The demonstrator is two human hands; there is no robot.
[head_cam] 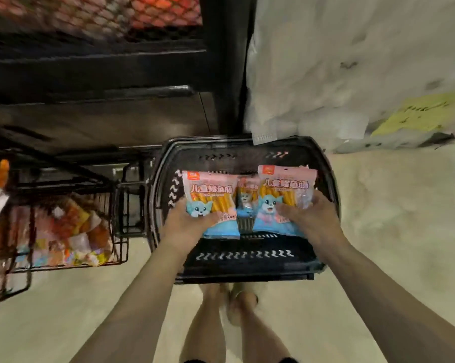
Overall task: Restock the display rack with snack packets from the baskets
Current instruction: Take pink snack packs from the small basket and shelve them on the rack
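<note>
A black plastic basket (247,260) stands on the floor in front of my feet. My left hand (187,224) grips a pink and blue snack packet (209,195) with a cartoon cat on it, thumb across its lower front. My right hand (307,213) grips a second packet of the same kind (284,189), held above the basket's right half. Between the two, a third such packet (245,197) lies lower in the basket, partly hidden. The dark display rack (95,74) rises behind the basket at the upper left.
A black wire rack bin (64,231) full of assorted colourful packets stands to the left of the basket. A large white sack (352,61) leans at the right behind the basket, with a yellow bag (415,113) beside it. Pale floor lies to the right and below.
</note>
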